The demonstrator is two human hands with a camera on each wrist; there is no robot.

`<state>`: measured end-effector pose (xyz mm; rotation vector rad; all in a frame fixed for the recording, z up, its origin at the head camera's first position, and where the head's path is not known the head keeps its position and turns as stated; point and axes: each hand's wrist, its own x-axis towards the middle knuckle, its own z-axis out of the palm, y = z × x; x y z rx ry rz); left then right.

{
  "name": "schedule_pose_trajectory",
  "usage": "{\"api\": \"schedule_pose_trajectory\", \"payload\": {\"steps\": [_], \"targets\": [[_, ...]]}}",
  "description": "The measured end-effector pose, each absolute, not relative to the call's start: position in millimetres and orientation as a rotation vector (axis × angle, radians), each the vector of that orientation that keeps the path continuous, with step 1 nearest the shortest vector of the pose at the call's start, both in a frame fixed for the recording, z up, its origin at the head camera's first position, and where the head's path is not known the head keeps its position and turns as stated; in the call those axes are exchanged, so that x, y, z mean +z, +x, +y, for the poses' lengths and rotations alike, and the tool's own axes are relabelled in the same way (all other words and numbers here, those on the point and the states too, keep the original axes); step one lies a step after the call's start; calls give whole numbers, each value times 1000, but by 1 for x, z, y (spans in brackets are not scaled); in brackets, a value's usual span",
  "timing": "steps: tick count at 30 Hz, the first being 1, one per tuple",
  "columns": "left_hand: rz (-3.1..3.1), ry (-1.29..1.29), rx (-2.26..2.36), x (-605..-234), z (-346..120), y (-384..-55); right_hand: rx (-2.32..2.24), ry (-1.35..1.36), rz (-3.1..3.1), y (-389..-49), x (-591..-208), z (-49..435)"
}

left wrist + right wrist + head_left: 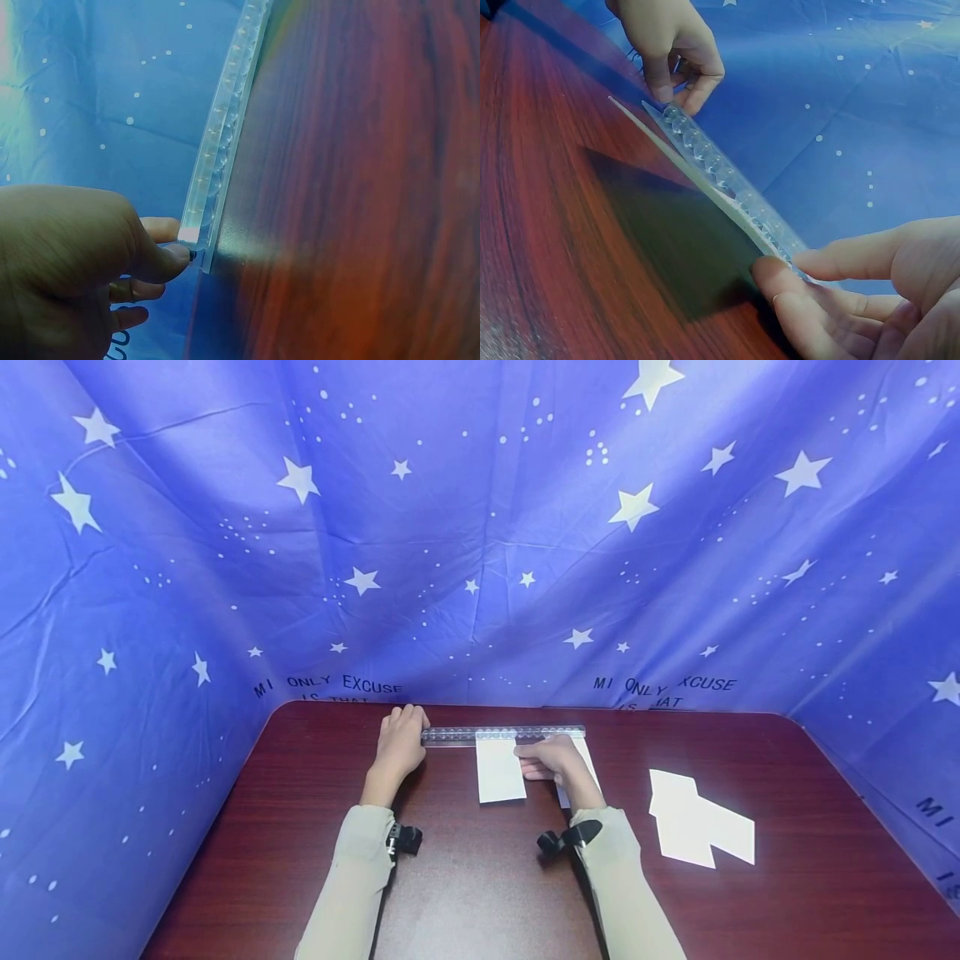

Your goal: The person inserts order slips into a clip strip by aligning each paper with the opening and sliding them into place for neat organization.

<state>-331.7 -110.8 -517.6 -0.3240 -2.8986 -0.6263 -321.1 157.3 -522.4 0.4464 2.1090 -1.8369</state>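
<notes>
A long clear plastic strip [457, 736] with a row of round bumps lies crosswise near the table's far edge. Its left end is pinched between the thumb and fingers of my left hand [402, 735], as the left wrist view shows with the same strip [217, 150]. My right hand [557, 758] pinches the right edge of a white card [500, 772] against the strip. Edge-on in the right wrist view, that card [705, 187] runs along the strip [705, 157], close to the fingers [847, 259]. Another white card [585, 756] is partly hidden behind the right hand.
Several overlapping white cards [678, 818] lie to the right on the dark red wooden table [480, 877]. A blue curtain [480, 543] with white stars hangs right behind the table's far edge and along its sides. Black straps [581, 837] sit on both wrists.
</notes>
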Motion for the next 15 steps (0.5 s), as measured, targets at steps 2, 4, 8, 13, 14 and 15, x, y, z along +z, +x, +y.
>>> {"api": "schedule_pose_trajectory", "payload": {"steps": [2, 4, 8, 13, 14, 15], "targets": [[-2898, -326, -623, -518, -111, -332, -1837, 442, 2111, -321, -523, 157], [-2901, -329, -622, -519, -111, -332, -1850, 446, 2111, -321, -524, 155], [-2920, -326, -619, -520, -111, -333, -1875, 451, 2121, -321, -527, 153], [-2918, -328, -621, -520, -111, -333, -1897, 469, 2130, -322, -527, 153], [-2914, -329, -621, -520, -111, -333, -1900, 472, 2132, -321, -527, 153], [-2912, -329, -620, -520, -111, -333, -1900, 477, 2133, -322, -527, 153]]}}
